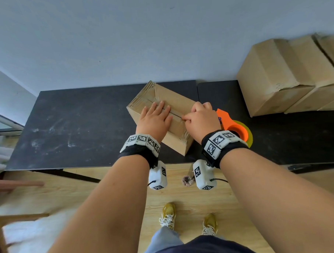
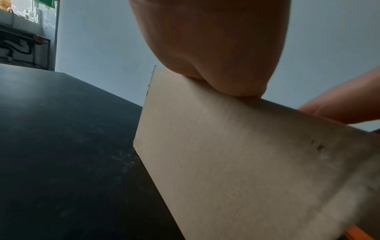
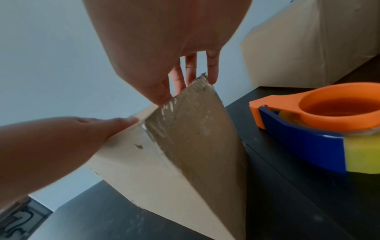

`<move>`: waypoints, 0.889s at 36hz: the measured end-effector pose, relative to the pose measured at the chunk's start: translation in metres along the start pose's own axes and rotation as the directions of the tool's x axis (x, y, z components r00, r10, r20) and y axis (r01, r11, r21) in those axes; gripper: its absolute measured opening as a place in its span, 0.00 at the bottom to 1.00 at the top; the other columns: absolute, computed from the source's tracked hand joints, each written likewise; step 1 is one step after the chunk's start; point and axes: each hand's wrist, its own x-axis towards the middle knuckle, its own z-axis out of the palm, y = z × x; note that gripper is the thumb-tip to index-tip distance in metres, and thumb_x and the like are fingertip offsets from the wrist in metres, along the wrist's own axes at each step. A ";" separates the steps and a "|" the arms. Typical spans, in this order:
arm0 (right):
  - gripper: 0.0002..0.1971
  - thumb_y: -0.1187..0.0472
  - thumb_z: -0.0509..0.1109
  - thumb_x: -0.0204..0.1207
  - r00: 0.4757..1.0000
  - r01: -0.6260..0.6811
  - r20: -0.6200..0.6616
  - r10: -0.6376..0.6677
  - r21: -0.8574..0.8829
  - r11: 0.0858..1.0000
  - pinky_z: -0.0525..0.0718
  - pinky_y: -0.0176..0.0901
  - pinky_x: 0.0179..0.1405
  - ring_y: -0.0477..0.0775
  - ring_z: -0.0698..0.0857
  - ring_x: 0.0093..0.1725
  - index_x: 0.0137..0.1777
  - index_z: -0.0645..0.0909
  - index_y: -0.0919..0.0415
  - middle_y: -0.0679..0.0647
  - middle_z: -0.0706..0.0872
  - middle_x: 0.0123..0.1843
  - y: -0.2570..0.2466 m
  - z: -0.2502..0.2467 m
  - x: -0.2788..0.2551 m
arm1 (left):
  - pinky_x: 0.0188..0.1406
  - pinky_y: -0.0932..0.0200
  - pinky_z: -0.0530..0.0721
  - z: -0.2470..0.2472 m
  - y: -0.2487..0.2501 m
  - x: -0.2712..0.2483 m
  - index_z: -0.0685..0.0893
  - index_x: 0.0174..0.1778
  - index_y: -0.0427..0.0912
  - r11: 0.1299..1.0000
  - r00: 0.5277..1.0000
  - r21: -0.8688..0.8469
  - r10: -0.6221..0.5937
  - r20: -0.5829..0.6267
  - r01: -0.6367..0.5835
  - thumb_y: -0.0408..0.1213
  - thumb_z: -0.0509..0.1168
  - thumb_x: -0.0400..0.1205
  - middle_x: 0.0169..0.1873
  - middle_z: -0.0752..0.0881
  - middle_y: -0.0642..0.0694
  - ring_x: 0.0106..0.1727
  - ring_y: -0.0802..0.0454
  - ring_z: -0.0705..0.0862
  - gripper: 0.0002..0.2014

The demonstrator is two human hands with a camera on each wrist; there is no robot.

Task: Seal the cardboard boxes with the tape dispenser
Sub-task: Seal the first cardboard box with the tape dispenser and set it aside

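A small cardboard box (image 1: 173,100) sits at an angle on the black table (image 1: 76,126), its top flaps folded down with the seam showing. My left hand (image 1: 154,117) lies flat and open on the box top, fingers spread across the seam. My right hand (image 1: 200,116) presses on the box's right end, thumb on the seam, fingers reaching over the far edge. In the right wrist view those fingers (image 3: 212,68) look straight beyond the box (image 3: 164,170). The orange and blue tape dispenser (image 1: 233,127) with yellow tape lies on the table right of the box, held by neither hand.
Larger cardboard boxes (image 1: 284,73) are stacked at the back right of the table against the wall. The table's left half is scuffed. Its front edge runs just under my wrists, with wooden floor below.
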 end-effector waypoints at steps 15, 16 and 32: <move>0.14 0.51 0.63 0.83 0.999 0.043 -0.026 -0.042 0.026 0.999 0.75 0.53 0.58 0.57 0.70 0.63 0.63 0.86 0.46 0.50 0.77 0.57 0.008 0.004 -0.003 | 0.83 0.47 0.42 -0.001 0.006 -0.003 0.51 0.85 0.53 0.998 0.999 -0.033 -0.048 -0.005 0.048 0.51 0.35 0.89 0.85 0.49 0.51 0.85 0.51 0.46 0.26; 0.14 0.54 0.66 0.82 0.998 0.040 -0.047 -0.037 0.071 0.997 0.75 0.53 0.61 0.58 0.71 0.65 0.65 0.85 0.47 0.51 0.78 0.59 0.010 0.004 -0.004 | 0.83 0.47 0.43 0.000 0.008 -0.005 0.52 0.85 0.53 0.996 0.997 -0.053 -0.069 -0.019 0.068 0.51 0.36 0.89 0.85 0.50 0.52 0.85 0.51 0.47 0.26; 0.26 0.51 0.66 0.81 0.933 -0.360 0.156 0.324 0.424 0.831 0.80 0.55 0.65 0.58 0.82 0.66 0.77 0.68 0.57 0.56 0.81 0.69 0.016 0.003 -0.003 | 0.81 0.37 0.51 -0.019 0.008 0.010 0.59 0.82 0.55 0.994 0.986 -0.055 -0.096 -0.133 0.090 0.52 0.48 0.86 0.84 0.54 0.46 0.84 0.43 0.52 0.26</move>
